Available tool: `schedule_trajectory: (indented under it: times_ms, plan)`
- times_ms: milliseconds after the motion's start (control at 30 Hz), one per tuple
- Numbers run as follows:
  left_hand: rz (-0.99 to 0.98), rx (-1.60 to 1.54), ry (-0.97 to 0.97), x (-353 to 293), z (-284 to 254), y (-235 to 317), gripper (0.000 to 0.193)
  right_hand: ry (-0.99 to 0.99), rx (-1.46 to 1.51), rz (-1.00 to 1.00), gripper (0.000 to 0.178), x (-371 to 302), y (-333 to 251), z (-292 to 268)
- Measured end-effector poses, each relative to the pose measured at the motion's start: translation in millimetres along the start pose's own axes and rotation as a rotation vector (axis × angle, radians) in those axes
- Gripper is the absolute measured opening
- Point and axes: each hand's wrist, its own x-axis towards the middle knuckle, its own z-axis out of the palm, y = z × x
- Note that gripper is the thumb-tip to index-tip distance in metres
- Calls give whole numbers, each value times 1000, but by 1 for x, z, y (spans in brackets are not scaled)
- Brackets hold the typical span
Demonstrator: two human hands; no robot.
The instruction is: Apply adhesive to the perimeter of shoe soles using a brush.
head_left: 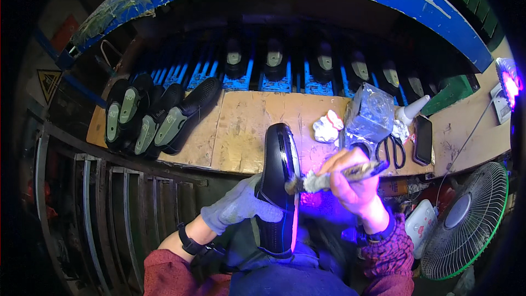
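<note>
Upright over my lap is a black shoe (274,197), its toe toward the bench and a glossy band along its edge. My left hand (235,208), in a grey-blue glove, grips it from the left with the thumb across its lower part. Bare and closed, my right hand (350,183) holds a worn brush (313,182) by its stained handle. The brush's dark tip meets the right edge of the shoe, about halfway along it. A pink-purple glow lights the shoe's lower right side.
Several black shoes on grey-green lasts (186,115) lie at the bench's (246,126) left. Behind it, more stand on a blue rack (274,85). At right are a foil-wrapped block (370,112), white bottle (413,111), scissors (402,156), phone (423,140) and fan (463,222).
</note>
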Motion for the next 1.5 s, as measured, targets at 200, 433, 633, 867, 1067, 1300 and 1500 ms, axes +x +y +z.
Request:
schedule_trajectory:
  times_ms: [200, 433, 633, 867, 1067, 1300, 1500]
  plan:
    - [19, -53, 36, 17, -23, -16, 46, 238, 6, 251, 11, -20, -10, -34]
    - [222, -1153, 36, 7, 17, -65, 56, 292, -1044, 145, 12, -36, 24, -104]
    - [68, -1134, 239, 6, 18, -70, 47, 465, -843, 240, 10, -56, 23, -113]
    - [241, -570, 407, 19, 26, -66, 41, 278, -50, 337, 13, -44, 20, -24]
    - [217, -472, 342, 16, 22, -59, 46, 178, -467, 334, 16, 52, 71, 11]
    - [230, -532, 300, 18, 21, -61, 48, 201, -602, 470, 28, 22, 38, 29]
    - [266, -506, 360, 20, 22, -66, 45, 272, -763, 274, 27, 20, 53, 28]
